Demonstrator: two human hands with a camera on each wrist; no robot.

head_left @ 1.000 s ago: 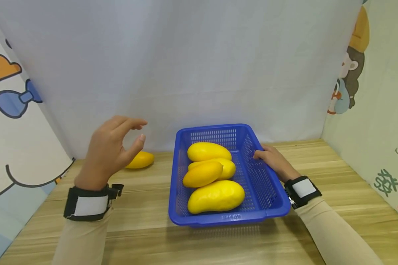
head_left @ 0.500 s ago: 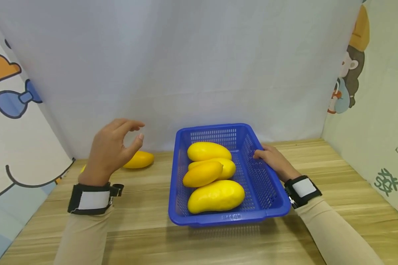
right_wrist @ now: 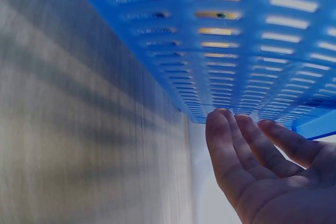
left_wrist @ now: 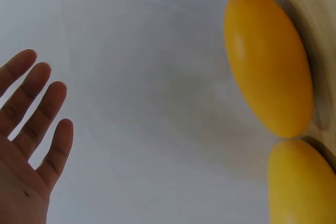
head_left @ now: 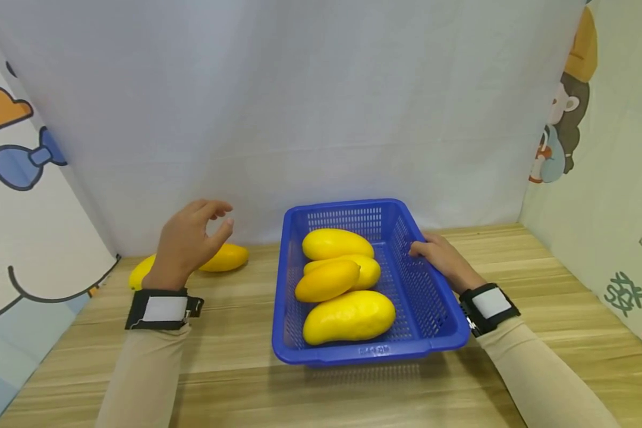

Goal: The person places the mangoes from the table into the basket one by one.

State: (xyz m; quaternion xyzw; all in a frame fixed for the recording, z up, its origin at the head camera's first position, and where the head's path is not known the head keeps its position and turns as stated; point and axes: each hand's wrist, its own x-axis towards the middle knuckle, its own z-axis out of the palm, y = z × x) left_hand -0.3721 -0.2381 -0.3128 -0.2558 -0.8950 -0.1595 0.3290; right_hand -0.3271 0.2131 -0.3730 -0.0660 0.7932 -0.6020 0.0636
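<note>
My left hand (head_left: 189, 241) hovers over the back left of the table, with loosely bent fingers and nothing in them. Below and beyond it lie an orange-yellow mango-like fruit (head_left: 227, 258) and a yellow fruit (head_left: 141, 273), partly hidden by the hand. The left wrist view has both, the orange-yellow one (left_wrist: 269, 64) end to end with the yellow one (left_wrist: 299, 184). My right hand (head_left: 445, 261) grips the right side of a blue plastic basket (head_left: 371, 353), thumb over the rim, fingers (right_wrist: 220, 140) against the outer wall. Inside, a small orange-yellow fruit (head_left: 326, 282) rests on larger yellow ones (head_left: 349, 318).
A wood-patterned table (head_left: 235, 380) carries everything. A pale cloth (head_left: 321, 119) hangs close behind the basket. Printed panels (head_left: 27, 226) stand along the left and right sides.
My left hand has shifted a little right and down in the head view, uncovering more of the yellow fruit behind the wrist. The right hand and basket stay put.
</note>
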